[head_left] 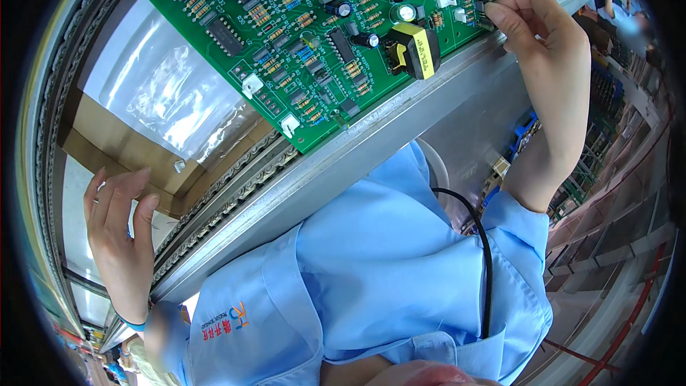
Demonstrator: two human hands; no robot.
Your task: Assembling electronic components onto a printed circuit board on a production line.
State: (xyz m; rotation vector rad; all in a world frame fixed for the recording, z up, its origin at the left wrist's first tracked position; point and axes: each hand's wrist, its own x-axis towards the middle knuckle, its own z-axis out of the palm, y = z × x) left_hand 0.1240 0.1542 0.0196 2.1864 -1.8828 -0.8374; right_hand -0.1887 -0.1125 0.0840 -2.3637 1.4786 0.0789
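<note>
A green circuit board [286,129], crowded with resistors, chips and capacitors, rests along a metal rail. Near its front edge stands a yellow-and-black transformer [421,52]. At the board's right end, my right hand [541,25] has its fingers bent and its thumb against dark components by the edge. Whatever lies between those fingertips is hidden. My left hand [118,218] is open with its fingers apart, over the side of a cardboard box [114,139]. A small white piece [179,165] lies in the box, close to these fingers.
Clear plastic film [171,86] lies in the box beneath the board. The metal rail [343,154] runs diagonally between my body and the board, beside a chain track [236,186]. A black cable [486,264] hangs across my blue jacket. Racks stand at the right.
</note>
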